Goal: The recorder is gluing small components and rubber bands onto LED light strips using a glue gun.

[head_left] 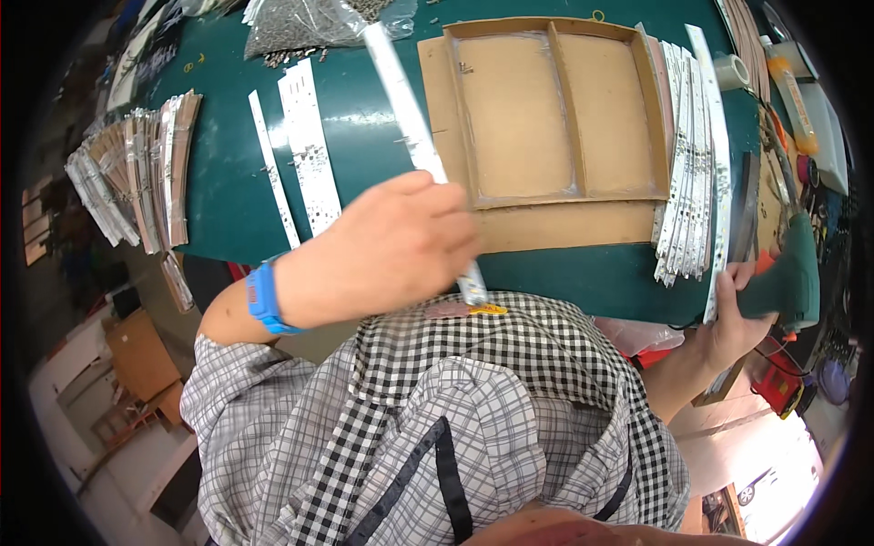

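Note:
My left hand, with a blue watch at its wrist, is closed around a long white strip circuit board. That strip slants across the table, its lower end by my checked apron. At the right edge of the table, my right hand is closed at the handle of a dark green pistol-shaped tool; part of the grip is blurred. Another long strip runs down beside my right thumb; whether the thumb presses on it I cannot tell. A fanned stack of similar strips lies just left of it.
A cardboard tray with a divider stands mid-table on flat cardboard. White strips lie left of it; bundled strips sit at the far left. A clear bag of small metal parts is at the back. A tape roll stands right.

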`<state>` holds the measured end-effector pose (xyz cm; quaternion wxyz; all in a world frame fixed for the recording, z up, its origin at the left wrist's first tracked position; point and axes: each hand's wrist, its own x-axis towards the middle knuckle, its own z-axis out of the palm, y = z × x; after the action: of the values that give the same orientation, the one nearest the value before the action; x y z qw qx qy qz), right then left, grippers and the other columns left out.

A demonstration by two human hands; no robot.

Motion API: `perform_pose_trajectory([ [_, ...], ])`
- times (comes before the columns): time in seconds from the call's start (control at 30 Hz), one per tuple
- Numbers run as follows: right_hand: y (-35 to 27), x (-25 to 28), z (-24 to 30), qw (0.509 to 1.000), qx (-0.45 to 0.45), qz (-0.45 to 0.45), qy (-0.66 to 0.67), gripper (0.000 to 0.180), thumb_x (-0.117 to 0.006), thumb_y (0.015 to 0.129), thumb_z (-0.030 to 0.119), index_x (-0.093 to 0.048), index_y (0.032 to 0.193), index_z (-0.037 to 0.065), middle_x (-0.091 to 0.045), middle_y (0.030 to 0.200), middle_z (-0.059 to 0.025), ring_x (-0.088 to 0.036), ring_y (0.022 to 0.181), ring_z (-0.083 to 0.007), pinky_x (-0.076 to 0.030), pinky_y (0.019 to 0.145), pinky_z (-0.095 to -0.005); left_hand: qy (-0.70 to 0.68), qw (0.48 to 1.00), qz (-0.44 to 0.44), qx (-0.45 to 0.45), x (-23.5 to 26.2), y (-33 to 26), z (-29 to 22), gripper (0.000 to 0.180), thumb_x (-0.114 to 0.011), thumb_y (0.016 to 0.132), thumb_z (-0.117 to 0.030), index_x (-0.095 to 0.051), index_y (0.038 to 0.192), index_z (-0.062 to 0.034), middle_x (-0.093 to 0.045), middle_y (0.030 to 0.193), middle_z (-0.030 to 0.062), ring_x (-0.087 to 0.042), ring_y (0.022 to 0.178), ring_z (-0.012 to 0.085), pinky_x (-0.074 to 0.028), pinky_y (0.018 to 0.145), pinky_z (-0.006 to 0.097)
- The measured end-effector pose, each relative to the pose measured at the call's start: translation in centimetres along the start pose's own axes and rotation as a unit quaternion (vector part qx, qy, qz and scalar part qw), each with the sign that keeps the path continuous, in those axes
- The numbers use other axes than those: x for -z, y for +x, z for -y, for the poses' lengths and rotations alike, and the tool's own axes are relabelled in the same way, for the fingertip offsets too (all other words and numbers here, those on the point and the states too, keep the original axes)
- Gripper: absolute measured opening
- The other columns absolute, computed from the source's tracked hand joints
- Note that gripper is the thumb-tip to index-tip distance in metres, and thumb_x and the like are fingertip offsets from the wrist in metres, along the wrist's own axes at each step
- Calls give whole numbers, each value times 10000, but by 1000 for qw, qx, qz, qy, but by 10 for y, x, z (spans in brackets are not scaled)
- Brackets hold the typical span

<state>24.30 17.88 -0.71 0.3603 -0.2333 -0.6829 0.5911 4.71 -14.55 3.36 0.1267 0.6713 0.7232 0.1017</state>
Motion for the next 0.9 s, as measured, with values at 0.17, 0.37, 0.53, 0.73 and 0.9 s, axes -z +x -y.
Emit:
perform_pose_trajectory([
  [0.17,-19,-21,10,989,-55,130,42,769,-762,632,-115,-424,1323,-103,-477,788,-54,-505,702,-149,-430,652,-271,-2,993,81,82,-9,-44,18,226,-631,722,-120,-741,906,-49,-678,943,11,-567,860,172,-462,784,303],
  [0.37,-45,-61,4,971,-165,166,39,765,-745,660,-119,-422,1350,-56,-473,790,-36,-534,706,-134,-434,648,-240,45,989,59,131,-24,-68,38,223,-632,704,-87,-742,894,-45,-679,922,14,-577,871,187,-496,794,318],
  [0.53,-57,-76,-2,969,-189,157,23,737,-702,684,-182,-435,1358,-51,-489,817,-42,-540,737,-135,-457,664,-243,42,980,87,173,-22,-74,37,229,-615,734,-28,-734,930,-31,-663,995,35,-587,904,207,-488,828,331],
  [0.73,-62,-82,-10,974,-178,140,18,666,-703,730,-175,-444,1329,-40,-514,846,-48,-548,760,-128,-487,699,-257,11,971,110,212,-14,-84,30,307,-593,754,11,-707,1036,-22,-664,1041,58,-594,950,229,-470,878,344],
  [0.9,-61,-85,-15,974,-185,128,-15,724,-701,727,-174,-426,1384,-45,-511,838,-40,-547,760,-125,-480,724,-251,21,980,61,190,-12,-80,30,294,-613,761,18,-695,1040,-26,-672,1048,68,-614,919,259,-487,842,370],
])
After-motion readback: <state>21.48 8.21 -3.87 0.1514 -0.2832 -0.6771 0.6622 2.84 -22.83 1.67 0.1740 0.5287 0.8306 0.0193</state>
